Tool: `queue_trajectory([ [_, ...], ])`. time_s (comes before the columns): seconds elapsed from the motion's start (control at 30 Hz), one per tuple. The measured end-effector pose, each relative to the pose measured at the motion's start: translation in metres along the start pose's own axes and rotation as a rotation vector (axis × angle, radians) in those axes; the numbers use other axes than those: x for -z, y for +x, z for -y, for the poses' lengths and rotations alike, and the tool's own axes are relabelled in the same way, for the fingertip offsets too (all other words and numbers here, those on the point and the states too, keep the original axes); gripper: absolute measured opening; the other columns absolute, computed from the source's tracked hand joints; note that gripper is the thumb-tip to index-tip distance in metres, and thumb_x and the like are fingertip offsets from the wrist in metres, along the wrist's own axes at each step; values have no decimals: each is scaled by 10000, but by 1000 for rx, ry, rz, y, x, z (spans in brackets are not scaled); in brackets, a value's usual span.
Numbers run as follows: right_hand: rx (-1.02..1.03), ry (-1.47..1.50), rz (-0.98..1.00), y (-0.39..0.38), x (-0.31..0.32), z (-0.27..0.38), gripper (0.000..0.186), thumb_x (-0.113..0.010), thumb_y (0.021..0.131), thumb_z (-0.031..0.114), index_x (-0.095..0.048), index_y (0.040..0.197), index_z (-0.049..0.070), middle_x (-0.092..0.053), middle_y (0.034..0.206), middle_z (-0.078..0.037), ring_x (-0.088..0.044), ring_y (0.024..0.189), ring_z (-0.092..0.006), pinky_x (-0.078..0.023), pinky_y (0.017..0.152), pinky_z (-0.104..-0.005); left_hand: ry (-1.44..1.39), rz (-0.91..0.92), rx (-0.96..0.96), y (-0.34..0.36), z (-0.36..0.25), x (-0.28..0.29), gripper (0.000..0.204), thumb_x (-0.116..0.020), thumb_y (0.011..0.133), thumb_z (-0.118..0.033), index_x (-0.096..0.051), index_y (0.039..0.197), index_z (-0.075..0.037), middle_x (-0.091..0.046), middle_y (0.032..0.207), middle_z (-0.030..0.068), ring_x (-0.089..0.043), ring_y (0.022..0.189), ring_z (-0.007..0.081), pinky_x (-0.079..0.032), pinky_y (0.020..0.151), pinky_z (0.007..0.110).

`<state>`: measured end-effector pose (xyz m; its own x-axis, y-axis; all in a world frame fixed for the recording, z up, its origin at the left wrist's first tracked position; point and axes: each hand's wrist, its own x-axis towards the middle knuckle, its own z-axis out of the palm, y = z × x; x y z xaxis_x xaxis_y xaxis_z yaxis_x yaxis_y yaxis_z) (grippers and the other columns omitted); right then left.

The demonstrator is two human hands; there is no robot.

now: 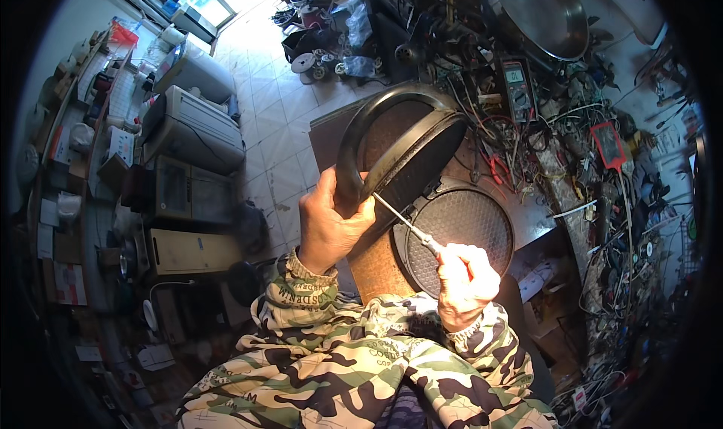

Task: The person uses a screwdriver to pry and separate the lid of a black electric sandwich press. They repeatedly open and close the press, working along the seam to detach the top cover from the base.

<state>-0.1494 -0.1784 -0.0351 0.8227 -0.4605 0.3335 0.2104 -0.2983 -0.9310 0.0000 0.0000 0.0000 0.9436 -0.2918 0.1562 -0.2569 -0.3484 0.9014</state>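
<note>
A round electric baking pan stands raised on its hinge in front of me, its dark lid (422, 158) tilted up over the honeycomb-patterned lower plate (461, 233). Around the lid curves a black, arc-shaped handle (349, 139). My left hand (335, 222) is closed around the lower end of this handle, thumb near the lid's rim. In my right hand (465, 282) is a screwdriver (404, 220), gripped by its handle. Its thin shaft points up and left, and the tip meets the lid's edge beside my left thumb. Whether the tip sits in a screw cannot be made out.
The pan rests on a brown board (374, 267). To the right, a cluttered bench holds a multimeter (519, 90), red-handled pliers (498, 170), a red-framed device (607, 145) and tangled wires. A large metal bowl (553, 15) lies at the back; grey-white appliances (194, 128) stand left.
</note>
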Motion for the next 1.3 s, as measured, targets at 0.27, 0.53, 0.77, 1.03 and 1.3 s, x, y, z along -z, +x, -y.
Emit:
queue_trajectory([
  [0.27, -162, 140, -92, -7, 1, 21, 186, -685, 869, -81, -619, 1042, -57, -648, 898, -82, -595, 674, -77, -465, 598, -193, -115, -100, 1, -7, -9, -15, 402, -767, 782, 14, -624, 1157, 22, -742, 973, 72, -679, 883, 89, -548, 813, 259],
  [0.53, -51, 159, -117, 1, -5, 24, 266, -673, 872, -35, -606, 1129, -56, -646, 950, -104, -647, 770, -131, -532, 713, -241, -43, -28, -13, -4, -4, -11, 454, -736, 823, 32, -572, 1246, 44, -716, 1074, 85, -676, 942, 99, -546, 853, 260],
  [0.77, -56, 64, -67, -2, 0, 4, 270, -708, 825, -62, -663, 1089, -95, -670, 892, -118, -641, 700, -148, -525, 630, -260, -48, -10, -24, -4, -6, -8, 469, -718, 843, 48, -549, 1281, 55, -700, 1108, 85, -670, 969, 104, -538, 865, 253],
  [1.03, -280, 208, -88, 3, 1, 14, 186, -712, 853, -12, -675, 1020, -83, -683, 811, -85, -637, 666, -111, -489, 589, -224, -56, -23, -54, -2, -8, -10, 453, -713, 845, 54, -556, 1270, 51, -697, 1101, 76, -672, 953, 103, -543, 841, 248],
  [1.3, -441, 428, -85, -1, 16, 17, 188, -651, 914, 12, -629, 1078, -77, -682, 820, -126, -647, 651, -138, -524, 594, -256, -212, -38, 13, -4, -12, -13, 404, -710, 836, 65, -594, 1221, 28, -697, 1080, 48, -648, 972, 86, -519, 895, 253],
])
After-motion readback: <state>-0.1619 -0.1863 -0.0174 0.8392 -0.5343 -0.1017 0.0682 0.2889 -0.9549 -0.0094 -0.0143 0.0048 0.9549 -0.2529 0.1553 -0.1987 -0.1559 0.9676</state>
